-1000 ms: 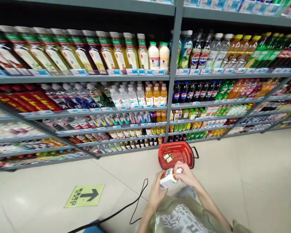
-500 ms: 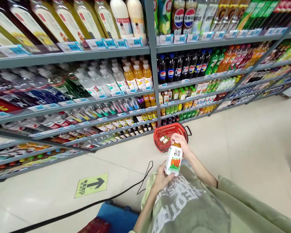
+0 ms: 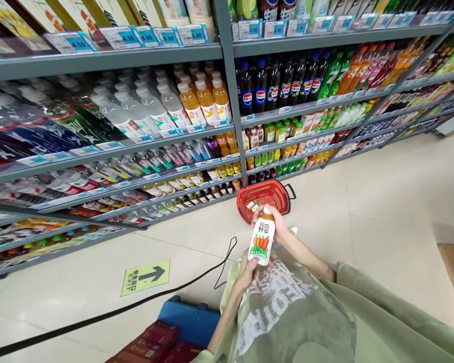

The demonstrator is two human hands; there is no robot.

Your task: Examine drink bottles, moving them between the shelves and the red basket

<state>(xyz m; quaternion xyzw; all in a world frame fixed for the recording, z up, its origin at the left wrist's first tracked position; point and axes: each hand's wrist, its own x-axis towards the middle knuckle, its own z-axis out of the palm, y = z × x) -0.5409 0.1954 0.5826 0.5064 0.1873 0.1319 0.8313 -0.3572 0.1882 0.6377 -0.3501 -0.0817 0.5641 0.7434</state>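
Both my hands hold a juice bottle point(image 3: 262, 238) in front of my shirt, its white label with carrots facing up toward me. Around the lower end are the fingers of my left hand point(image 3: 247, 266), with the thumb lying on the label. My right hand point(image 3: 277, 220) closes round the neck end; the cap is partly hidden by its fingers. Just beyond the bottle, a red shopping basket point(image 3: 274, 187) stands on the floor. A few small packs point(image 3: 254, 205) with pale labels lie inside it, partly covered by my right hand.
Shelves of drinks point(image 3: 155, 146) run along the front, with cola bottles point(image 3: 276, 85) right of the upright post point(image 3: 230, 91). A yellow exit sign point(image 3: 146, 277) marks the floor. A black strap point(image 3: 109, 316) crosses at left, above a blue pallet point(image 3: 191, 320) with dark red boxes point(image 3: 147, 345).
The bottle and both hands have moved slightly left and up in the view, and the label faces me more squarely. My view has tilted down a little, so the shelves sit higher.
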